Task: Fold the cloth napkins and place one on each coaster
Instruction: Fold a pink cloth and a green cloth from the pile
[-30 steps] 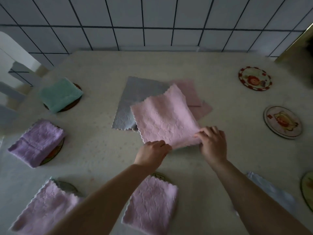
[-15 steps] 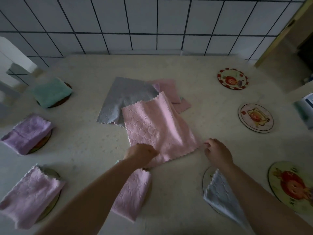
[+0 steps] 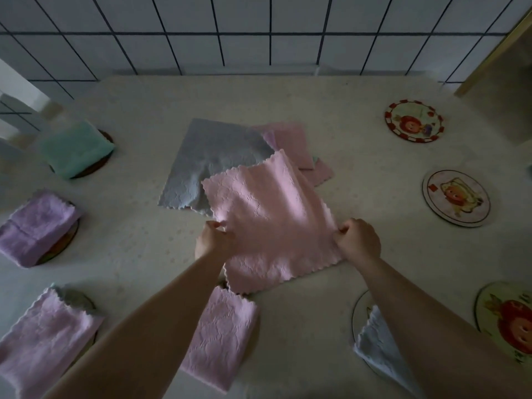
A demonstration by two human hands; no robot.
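An unfolded pink napkin (image 3: 273,220) lies spread in the table's middle. My left hand (image 3: 213,240) pinches its left edge and my right hand (image 3: 358,240) pinches its right edge. Behind it lie a flat grey napkin (image 3: 207,159) and more pink napkins (image 3: 290,139). Folded napkins sit on coasters: a green one (image 3: 73,148), a purple one (image 3: 37,226), a pink one (image 3: 43,338) at the lower left, a pink one (image 3: 220,338) under my left forearm, and a light blue one (image 3: 377,349) under my right forearm. Bare coasters (image 3: 414,122), (image 3: 456,197), (image 3: 506,321) stand on the right.
The table (image 3: 316,96) meets a tiled wall (image 3: 259,33) at the back. A wooden door frame (image 3: 495,53) rises at the right. A white chair (image 3: 17,96) stands at the far left.
The pink napkin has slid toward me. My right hand, which had let go half a second ago, now pinches its right edge; my left hand moved up to its left edge.
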